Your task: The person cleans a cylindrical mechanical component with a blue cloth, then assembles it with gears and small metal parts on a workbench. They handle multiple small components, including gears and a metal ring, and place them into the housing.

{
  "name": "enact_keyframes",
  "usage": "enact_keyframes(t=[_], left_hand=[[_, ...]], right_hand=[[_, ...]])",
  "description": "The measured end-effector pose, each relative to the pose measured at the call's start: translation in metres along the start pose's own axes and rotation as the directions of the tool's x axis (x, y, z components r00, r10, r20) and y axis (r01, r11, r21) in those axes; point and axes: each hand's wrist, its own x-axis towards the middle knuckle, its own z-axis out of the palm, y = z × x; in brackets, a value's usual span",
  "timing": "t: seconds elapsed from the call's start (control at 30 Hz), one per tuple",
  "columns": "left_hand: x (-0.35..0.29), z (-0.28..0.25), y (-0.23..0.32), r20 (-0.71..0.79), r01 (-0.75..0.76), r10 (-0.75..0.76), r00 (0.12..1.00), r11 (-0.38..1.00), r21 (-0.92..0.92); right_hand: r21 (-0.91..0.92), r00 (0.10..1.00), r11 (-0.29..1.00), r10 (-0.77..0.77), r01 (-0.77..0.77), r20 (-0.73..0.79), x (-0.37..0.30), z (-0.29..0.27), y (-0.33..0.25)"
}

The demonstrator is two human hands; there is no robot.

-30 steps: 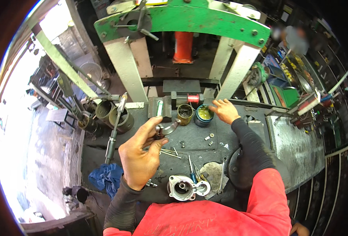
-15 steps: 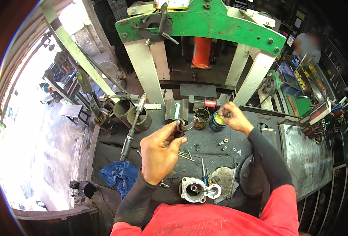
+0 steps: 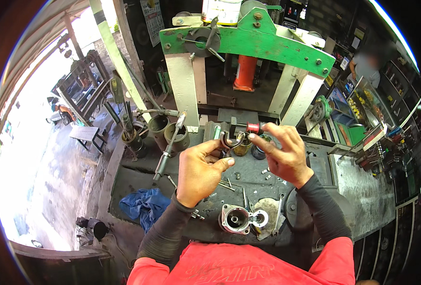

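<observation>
Here: left hand (image 3: 198,176) pinching one curved part (image 3: 226,144) (right hand (image 3: 289,156) close), two jars (image 3: 242,151).

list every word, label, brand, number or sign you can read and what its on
I don't copy printed words, brands or numbers, but print stands here:
Red shirt: dark lettering across it.
White bucket on the green beam: coloured print, too small to read.
Wall sheet: rows of tiny marks, too small to read.
Small white sign, right background: too small to read.
</observation>
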Motion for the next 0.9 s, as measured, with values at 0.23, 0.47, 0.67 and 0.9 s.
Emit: enact_keyframes(t=[0.23, 0.47, 0.67, 0.9], left_hand=[[-0.016, 0.002, 0.0, 0.005, -0.06, 0.06, 0.998, 0.996, 0.061], [-0.017, 0.004, -0.015, -0.139, -0.241, 0.283, 0.949, 0.936, 0.258], [-0.016, 0.007, -0.027, -0.154, -0.437, 0.559, 0.815, 0.766, 0.47], [-0.008, 0.006, -0.037, -0.11, -0.534, 0.679, 0.726, 0.657, 0.532]], right_hand=[[0.151, 0.985, 0.985, 0.06, -0.085, 0.16, 0.005, -0.009, -0.015], [0.743, 0.567, -0.13, 0.565, -0.657, 0.6, 0.021, -0.022, -0.062], [0.69, 0.517, -0.665, 0.499, -0.286, 0.695, 0.019, -0.001, -0.123], [0.678, 0.524, -0.715, 0.517, -0.171, 0.677, 0.025, -0.002, -0.152]])
